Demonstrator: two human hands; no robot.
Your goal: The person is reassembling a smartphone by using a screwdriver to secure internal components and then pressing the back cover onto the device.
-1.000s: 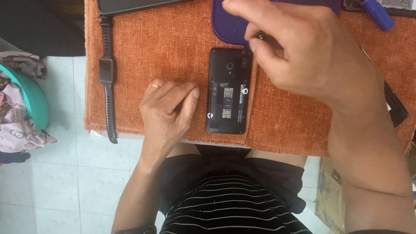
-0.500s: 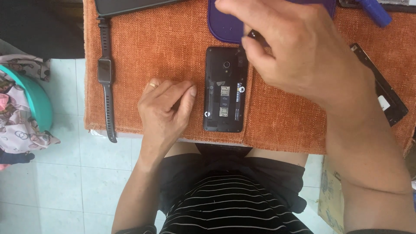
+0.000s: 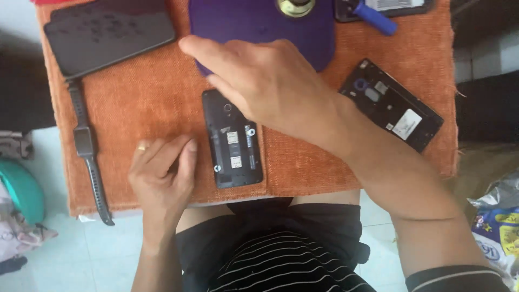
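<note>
Since half a second ago my right hand point(image 3: 270, 89) has lifted off the upper end of the opened phone point(image 3: 232, 139) and swung leftward, fingers now stretched out flat and holding nothing, the index tip reaching over the near edge of the purple pad point(image 3: 259, 24). Starting at the left edge of the orange mat point(image 3: 135, 108), a wristwatch point(image 3: 86, 148) with a dark strap lies lengthwise, its lower end hanging past the mat's near-left corner. Above it, at the far-left corner, rests a dark phone point(image 3: 108, 35), screen side up and smudged. My left hand point(image 3: 162, 176) sits on the mat near its front edge, fingers loosely curled with a ring on one of them, gripping nothing, the fingertips just beside the opened phone but not touching it. That phone lies back-up in the middle of the mat with its cover off, card slots showing, its top end partly hidden under my right palm. Further right, well apart, a black back cover point(image 3: 392, 105) lies tilted, inner side up. At the far edge, a blue-handled tool point(image 3: 373, 16) rests across another dark device.
</note>
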